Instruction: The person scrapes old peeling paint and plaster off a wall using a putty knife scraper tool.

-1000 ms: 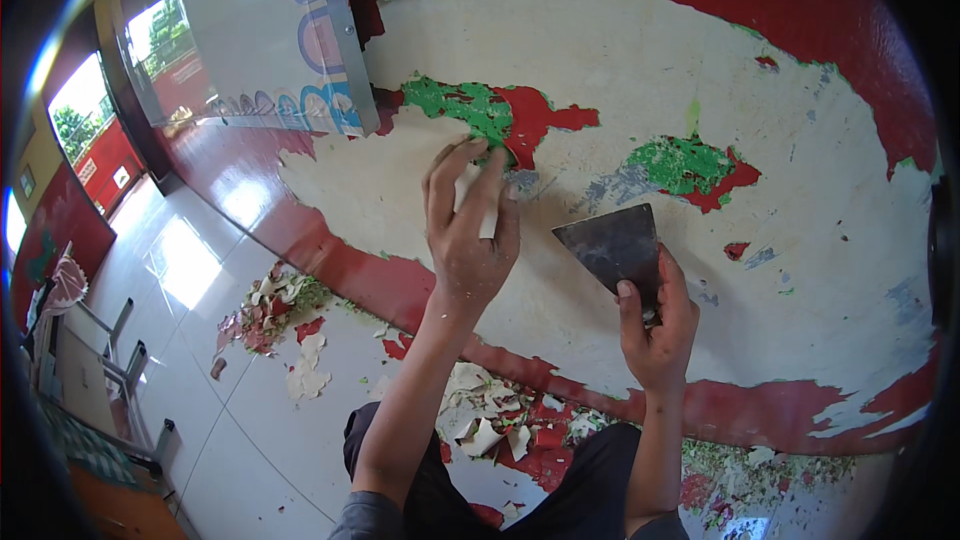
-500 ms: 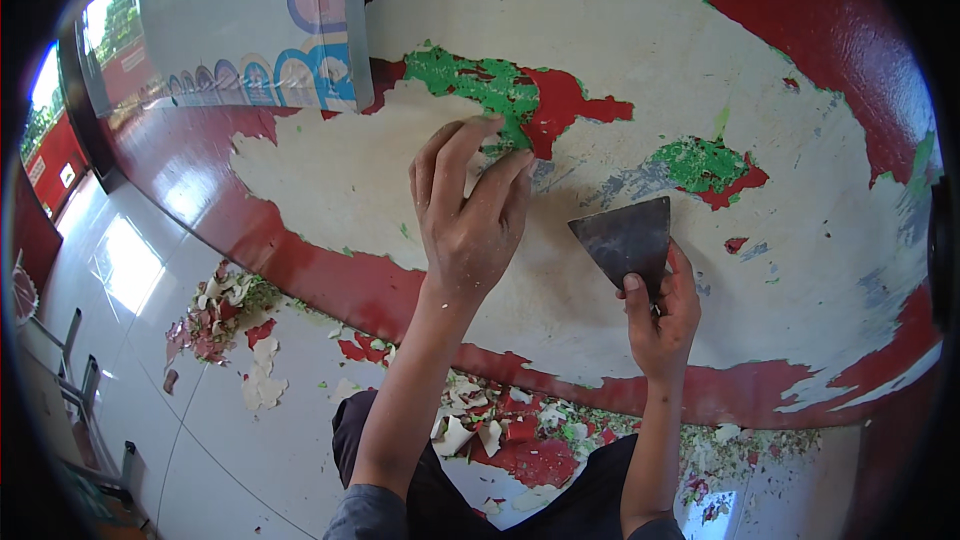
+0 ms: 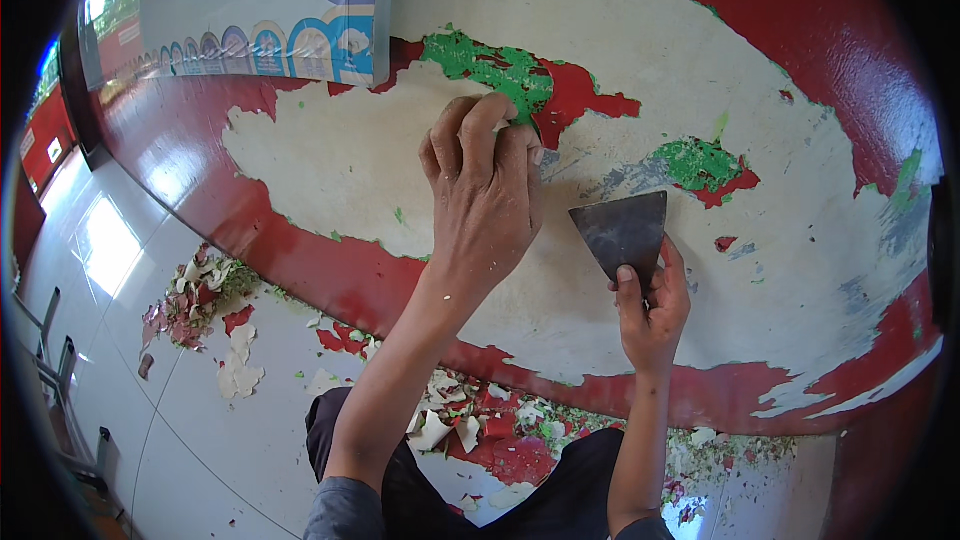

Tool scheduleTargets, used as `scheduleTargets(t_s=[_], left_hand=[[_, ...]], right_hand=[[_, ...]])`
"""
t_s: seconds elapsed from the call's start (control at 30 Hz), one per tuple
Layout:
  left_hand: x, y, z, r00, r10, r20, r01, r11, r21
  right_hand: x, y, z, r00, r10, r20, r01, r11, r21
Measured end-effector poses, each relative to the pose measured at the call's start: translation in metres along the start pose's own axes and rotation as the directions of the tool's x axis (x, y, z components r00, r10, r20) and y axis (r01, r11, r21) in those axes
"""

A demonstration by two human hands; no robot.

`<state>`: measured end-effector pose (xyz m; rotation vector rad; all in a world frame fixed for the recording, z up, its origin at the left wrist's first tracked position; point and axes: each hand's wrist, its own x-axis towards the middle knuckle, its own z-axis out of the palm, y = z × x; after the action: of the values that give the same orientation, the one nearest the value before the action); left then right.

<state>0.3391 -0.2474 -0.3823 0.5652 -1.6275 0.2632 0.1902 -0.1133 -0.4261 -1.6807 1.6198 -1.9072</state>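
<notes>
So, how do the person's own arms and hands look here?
Both forearms are bare; grey sleeves end near the elbows. The left hand and right hand wear no gloves, rings or watch that I can see. Pale dust specks dot the left hand.

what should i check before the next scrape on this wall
1. Scraper grip: the right hand holds its handle, blade up and wide edge toward the wall. Ok.
2. Left hand clear of the blade: it sits beside the scraper with a gap between them. Ok.
3. Left fingertips on the loose edge: they press at the green paint patch, but whether a flake is pinched is hidden. Cannot tell.
4. Blade contact with the wall: touching or just off the surface is unclear. Cannot tell.
5. Floor below: paint chips are scattered there and near the knees. Not ok.
</notes>
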Motion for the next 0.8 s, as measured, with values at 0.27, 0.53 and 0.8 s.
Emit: scheduleTargets(t_s=[0.27,0.53,0.8], left_hand=[[-0.001,0.013,-0.005,0.991,-0.131,0.015,0.132,0.986,-0.1],[-0.001,0.003,-0.027,0.974,-0.211,0.085,0.225,0.948,-0.224],[0.031,0.016,-0.035,0.875,-0.333,0.351,0.378,0.923,-0.068]], right_hand=[[-0.001,-0.001,0.001,0.999,0.04,-0.019,-0.04,0.999,-0.006],[0.001,-0.003,0.002,0.999,0.03,-0.038,-0.03,1.0,-0.002],[0.001,-0.001,0.003,0.998,0.003,-0.055,-0.005,0.999,-0.034]])
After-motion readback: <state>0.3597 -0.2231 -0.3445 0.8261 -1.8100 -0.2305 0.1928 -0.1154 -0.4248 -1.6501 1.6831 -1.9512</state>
